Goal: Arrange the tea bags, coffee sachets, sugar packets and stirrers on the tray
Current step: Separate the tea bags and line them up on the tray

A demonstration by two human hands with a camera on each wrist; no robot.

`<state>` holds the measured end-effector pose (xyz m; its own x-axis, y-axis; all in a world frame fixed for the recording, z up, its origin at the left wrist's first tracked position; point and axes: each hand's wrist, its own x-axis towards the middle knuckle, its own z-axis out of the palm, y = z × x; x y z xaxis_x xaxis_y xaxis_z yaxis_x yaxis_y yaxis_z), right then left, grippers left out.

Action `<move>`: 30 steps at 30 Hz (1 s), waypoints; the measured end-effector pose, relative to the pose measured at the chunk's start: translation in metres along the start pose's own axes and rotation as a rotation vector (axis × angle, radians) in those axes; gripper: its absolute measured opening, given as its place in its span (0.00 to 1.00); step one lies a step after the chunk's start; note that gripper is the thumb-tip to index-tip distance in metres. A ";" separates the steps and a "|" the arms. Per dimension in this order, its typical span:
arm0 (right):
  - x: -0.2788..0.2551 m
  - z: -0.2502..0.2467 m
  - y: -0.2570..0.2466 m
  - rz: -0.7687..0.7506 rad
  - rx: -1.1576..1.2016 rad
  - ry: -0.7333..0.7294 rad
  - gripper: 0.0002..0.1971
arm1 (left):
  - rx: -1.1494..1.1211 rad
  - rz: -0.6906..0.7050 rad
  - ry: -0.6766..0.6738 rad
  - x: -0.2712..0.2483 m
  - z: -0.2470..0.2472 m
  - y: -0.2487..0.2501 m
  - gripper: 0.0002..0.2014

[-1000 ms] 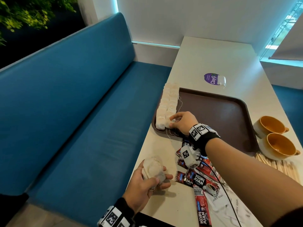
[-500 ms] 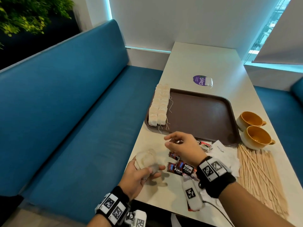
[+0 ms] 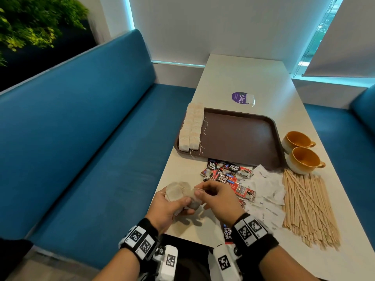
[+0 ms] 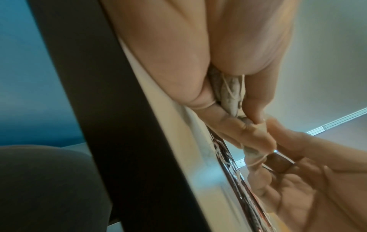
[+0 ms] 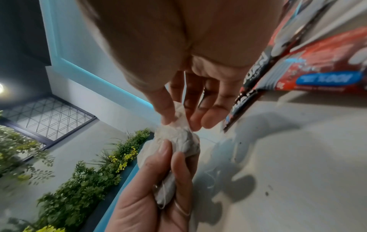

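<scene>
My left hand (image 3: 180, 201) grips a bunch of loose tea bags (image 3: 176, 192) over the table's near left corner. My right hand (image 3: 203, 192) pinches one tea bag at the top of that bunch between thumb and fingers (image 5: 164, 113). The bunch (image 5: 178, 138) and its strings (image 4: 228, 92) show in both wrist views. A brown tray (image 3: 239, 136) lies farther up the table, with two rows of tea bags (image 3: 191, 128) along its left edge. Red coffee sachets (image 3: 225, 175), white sugar packets (image 3: 267, 189) and wooden stirrers (image 3: 308, 207) lie on the table in front of the tray.
Two yellow cups (image 3: 300, 151) stand right of the tray. A purple label (image 3: 240, 97) lies beyond it. A blue bench (image 3: 91, 149) runs along the table's left side. The rest of the tray floor is bare.
My right hand drew back from the tea bag rows on the tray to the bunch in my left hand and now pinches a bag there. The left hand stayed near the corner.
</scene>
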<state>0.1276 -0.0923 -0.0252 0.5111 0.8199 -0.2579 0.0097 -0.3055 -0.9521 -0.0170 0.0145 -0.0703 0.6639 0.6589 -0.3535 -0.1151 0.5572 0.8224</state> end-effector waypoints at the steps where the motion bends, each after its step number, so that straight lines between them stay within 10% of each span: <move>1: 0.001 -0.001 0.000 0.008 0.017 -0.004 0.03 | 0.015 0.005 0.010 0.000 0.001 -0.001 0.23; 21: 0.004 -0.005 0.002 -0.091 0.146 0.214 0.02 | -0.026 0.054 -0.059 -0.001 0.003 -0.001 0.19; 30: -0.012 0.009 0.022 -0.143 0.036 0.017 0.12 | -0.123 0.062 -0.052 0.003 -0.001 -0.003 0.25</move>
<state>0.1141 -0.1041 -0.0444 0.5216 0.8452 -0.1167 0.0527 -0.1684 -0.9843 -0.0160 0.0153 -0.0744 0.6899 0.6685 -0.2779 -0.2444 0.5763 0.7798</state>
